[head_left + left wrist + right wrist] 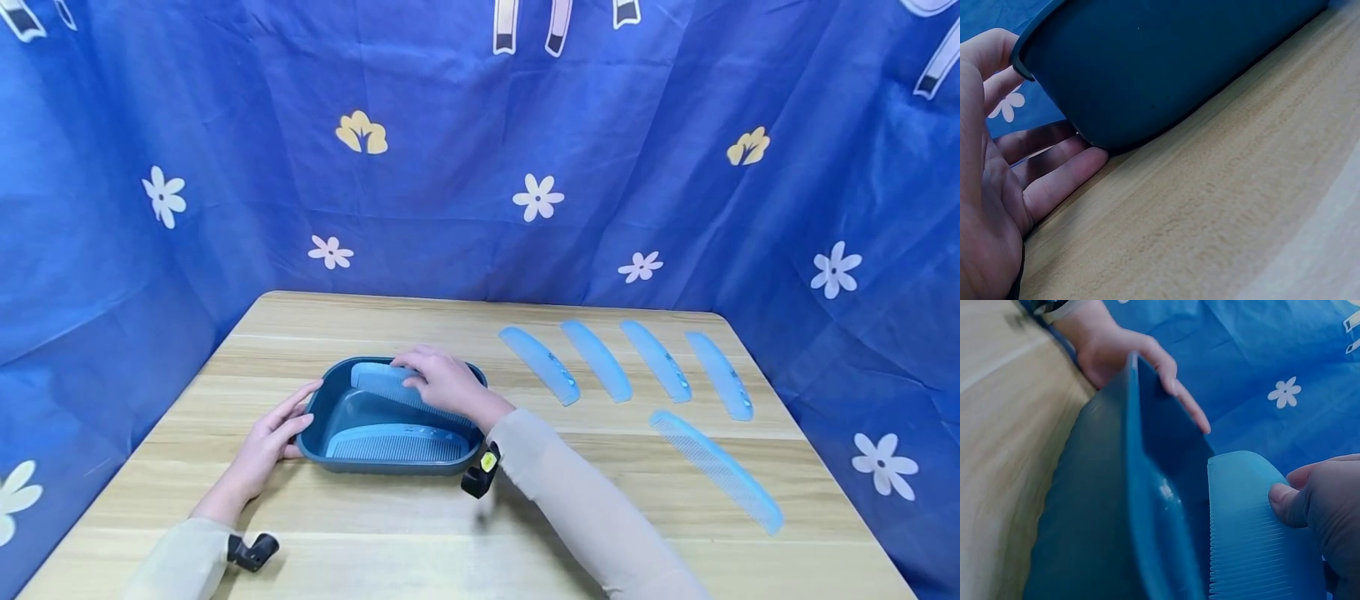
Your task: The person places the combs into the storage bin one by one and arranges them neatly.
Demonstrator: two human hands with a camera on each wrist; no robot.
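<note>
A dark teal plastic basin (pixel 352 408) stands on the table's left half. My left hand (pixel 266 437) holds its left end: the thumb laps over the rim, and other fingers touch the outer wall near the base, as the left wrist view shows. Inside, along the far wall, is a light blue comb (pixel 375 379); my right hand (pixel 446 379) pinches its spine between thumb and fingers. The right wrist view shows this comb (pixel 1241 506) with its teeth facing the basin's inside. Another blue comb (pixel 397 442) lies in the basin along the near wall.
Right of the basin, several blue combs lie in a slanted row, among them the leftmost comb (pixel 540 364). Nearer the front right lies a wider-toothed comb (pixel 716 471). A blue patterned curtain (pixel 450 208) surrounds the wooden table (pixel 360 533).
</note>
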